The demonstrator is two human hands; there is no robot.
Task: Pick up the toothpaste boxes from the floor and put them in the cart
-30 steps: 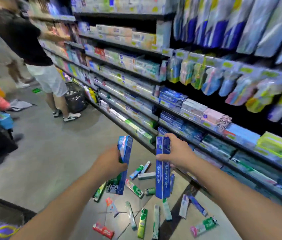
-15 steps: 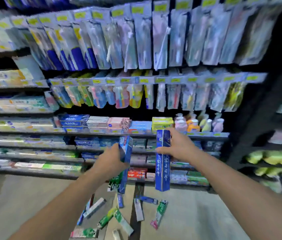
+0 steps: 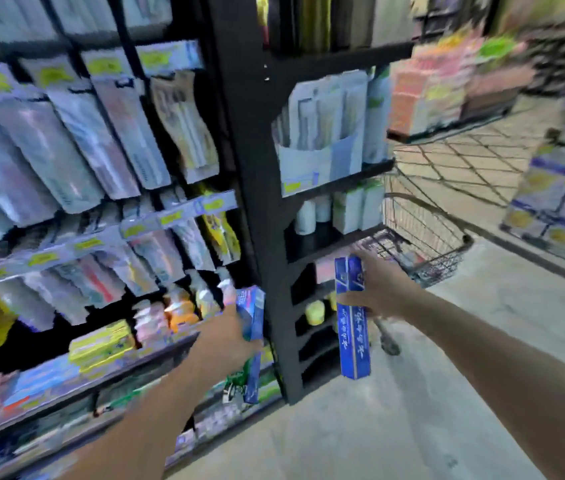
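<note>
L hand (image 3: 227,336) grips upright blue-green toothpaste boxes (image 3: 252,344); R hand (image 3: 376,292) clamps two blue boxes (image 3: 353,322) at 1 o'clock. Bare floor (image 3: 395,420) open ahead. Black shelf post (image 3: 260,209) edge between hands. Wire cart (image 3: 426,244) at 2 o'clock, blurred.

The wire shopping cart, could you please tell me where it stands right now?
In the head view, the wire shopping cart stands right of centre, just past the black shelf upright, beyond the right hand holding blue toothpaste boxes.
</note>
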